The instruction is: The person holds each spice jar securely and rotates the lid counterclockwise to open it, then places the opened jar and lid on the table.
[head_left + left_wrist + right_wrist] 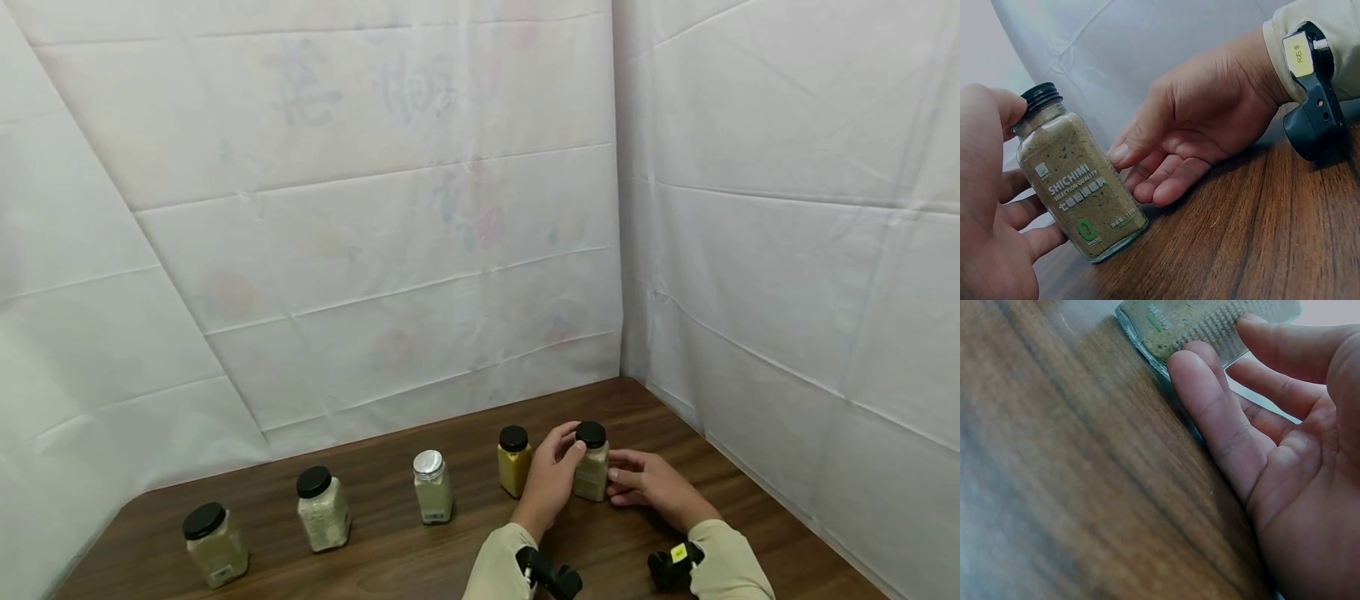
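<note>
A clear glass jar of shichimi seasoning (1082, 178) with a black cap stands on the wooden table, its printed label facing the left wrist camera. My left hand (551, 482) holds it from the left, thumb and forefinger at the cap and the other fingers curled behind the glass. On the other side, my right hand (660, 487) has its thumb and relaxed fingertips right at the jar's lower side. Its little-finger edge lies low along the tabletop in the right wrist view. Just left of my left hand stands a black-capped jar of yellow powder (513, 462).
Farther left on the wooden table (390, 558) stand a silver-capped jar (432, 487), a black-capped jar of pale contents (324, 510) and another black-capped jar (216, 546), spaced apart in a row. White sheeting (420, 225) hangs behind the table and along its right side.
</note>
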The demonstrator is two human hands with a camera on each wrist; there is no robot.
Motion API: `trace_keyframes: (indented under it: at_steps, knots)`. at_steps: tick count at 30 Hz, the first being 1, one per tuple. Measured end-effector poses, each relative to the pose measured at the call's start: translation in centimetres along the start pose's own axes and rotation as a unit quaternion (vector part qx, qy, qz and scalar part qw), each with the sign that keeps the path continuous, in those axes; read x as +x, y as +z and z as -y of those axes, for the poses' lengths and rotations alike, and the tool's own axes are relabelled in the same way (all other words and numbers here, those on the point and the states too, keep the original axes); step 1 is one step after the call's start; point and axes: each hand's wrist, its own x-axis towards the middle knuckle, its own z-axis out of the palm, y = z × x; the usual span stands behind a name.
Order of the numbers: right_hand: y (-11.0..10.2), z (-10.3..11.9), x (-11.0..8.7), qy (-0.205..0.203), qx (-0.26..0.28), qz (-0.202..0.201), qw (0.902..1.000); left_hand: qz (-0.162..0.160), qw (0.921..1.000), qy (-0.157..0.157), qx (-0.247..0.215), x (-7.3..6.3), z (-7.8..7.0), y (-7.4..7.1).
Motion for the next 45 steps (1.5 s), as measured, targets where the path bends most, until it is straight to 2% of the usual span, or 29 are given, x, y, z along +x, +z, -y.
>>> trace_keyframes:
  at_steps: [6, 12, 20, 23, 35, 40, 45]
  knots:
    - [0.0, 0.1, 0.0, 0.002, 0.0, -0.006, 1.0, -0.009, 0.9999, 0.0, 0.007, -0.1, 0.0, 0.1]
    - [0.0, 0.1, 0.0, -0.002, -0.001, -0.008, 1.0, -0.004, 1.0, -0.004, -0.001, 0.2, 0.3, 0.0]
    - [0.1, -0.1, -0.1, -0.005, -0.002, -0.007, 1.0, 0.038, 0.9988, -0.016, 0.027, 0.2, -0.2, -0.3]
    - [0.1, -0.1, 0.0, -0.003, 0.0, -0.009, 1.0, 0.044, 0.998, -0.017, 0.041, 0.2, -0.5, -0.3]
    - [0.1, 0.1, 0.1, -0.006, -0.005, -0.004, 1.0, 0.045, 0.998, -0.009, 0.044, 0.4, -0.7, -0.5]
    - [-0.1, 0.1, 0.1, -0.008, -0.006, -0.013, 0.9999, 0.046, 0.9962, -0.012, 0.073, 0.5, -1.3, -0.6]
    - [0.0, 0.2, 0.1, -0.009, 0.002, -0.013, 0.9999, 0.029, 0.9936, -0.011, 0.109, 0.3, -1.8, -0.7]
